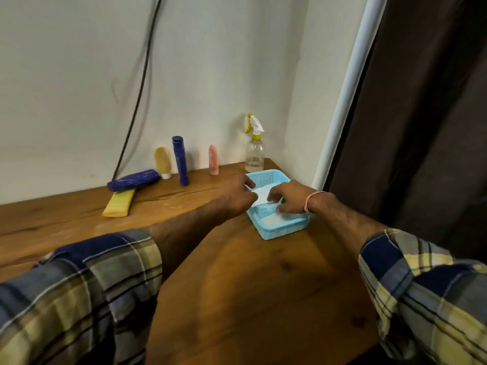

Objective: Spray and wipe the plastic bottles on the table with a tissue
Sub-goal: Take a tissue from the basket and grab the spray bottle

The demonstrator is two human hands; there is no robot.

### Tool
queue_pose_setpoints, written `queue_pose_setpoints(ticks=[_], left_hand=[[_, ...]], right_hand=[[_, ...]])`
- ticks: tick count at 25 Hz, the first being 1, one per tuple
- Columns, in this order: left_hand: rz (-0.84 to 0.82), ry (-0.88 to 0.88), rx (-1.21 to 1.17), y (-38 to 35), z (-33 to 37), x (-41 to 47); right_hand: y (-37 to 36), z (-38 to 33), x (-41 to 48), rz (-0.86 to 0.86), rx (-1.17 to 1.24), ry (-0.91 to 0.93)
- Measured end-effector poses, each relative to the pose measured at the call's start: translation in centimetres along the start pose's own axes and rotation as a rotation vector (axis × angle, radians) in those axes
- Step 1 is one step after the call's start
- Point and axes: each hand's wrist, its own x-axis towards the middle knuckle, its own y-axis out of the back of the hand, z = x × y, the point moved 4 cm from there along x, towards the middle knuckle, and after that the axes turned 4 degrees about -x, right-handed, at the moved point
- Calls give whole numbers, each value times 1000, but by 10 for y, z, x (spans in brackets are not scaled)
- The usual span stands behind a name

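Both hands in the blue basket (279,228), R side of the surface (237,285): left hand (238,196) & right hand (287,199) each pinch the white tissue (261,195). Spray bottle (254,154) stands just behind. Plastic bottles (180,160) by the wall, 3 upright, 2 lying.

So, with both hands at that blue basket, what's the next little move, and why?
Probably lift the tissue clear of the blue basket: the left hand and right hand both seem to hold it there, and the spray bottle beyond stands untouched.
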Motion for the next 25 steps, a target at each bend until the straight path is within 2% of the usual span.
queue_pose_setpoints(ticks=[3, 6, 9, 12, 16, 21, 25], left_hand=[[-38, 33, 44, -11, -7, 11], [-8, 28, 60, -19, -15, 18], [31, 13, 19, -19, -16, 18], [53, 19, -83, -19, -17, 12], [90, 65, -269, -8, -14, -3], [188, 211, -505, 20, -12, -34], [151, 371, -701, 39, -14, -76]], right_hand=[[-15, 0, 15, -86, -89, 39], [-17, 0, 23, -137, -130, 37], [-15, 1, 24, -197, -200, 82], [-8, 0, 17, -205, -154, 68], [25, -1, 0, -200, 60, 4], [64, -21, -26, -24, 475, 62], [76, -61, -43, 110, 858, 101]])
